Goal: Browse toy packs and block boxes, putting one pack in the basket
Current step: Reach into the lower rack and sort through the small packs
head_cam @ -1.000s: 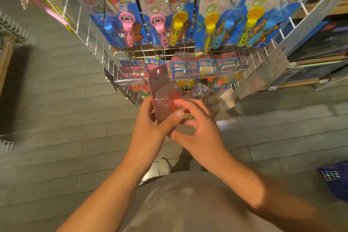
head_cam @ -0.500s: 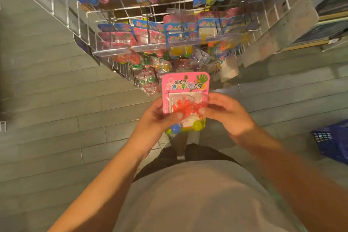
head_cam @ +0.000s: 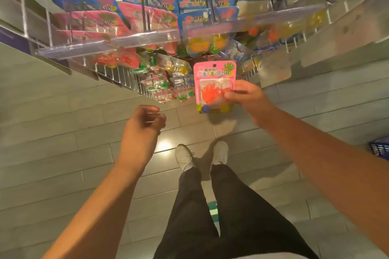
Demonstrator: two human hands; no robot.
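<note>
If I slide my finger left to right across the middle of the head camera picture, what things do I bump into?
Left hand → pink toy pack → right hand → blue basket at the right edge.

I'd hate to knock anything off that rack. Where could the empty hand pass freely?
Free: the bare floor left of the left hand, and the gap between it and the pink pack in the right hand. Crowded: the rack above, thick with hanging packs.
</note>
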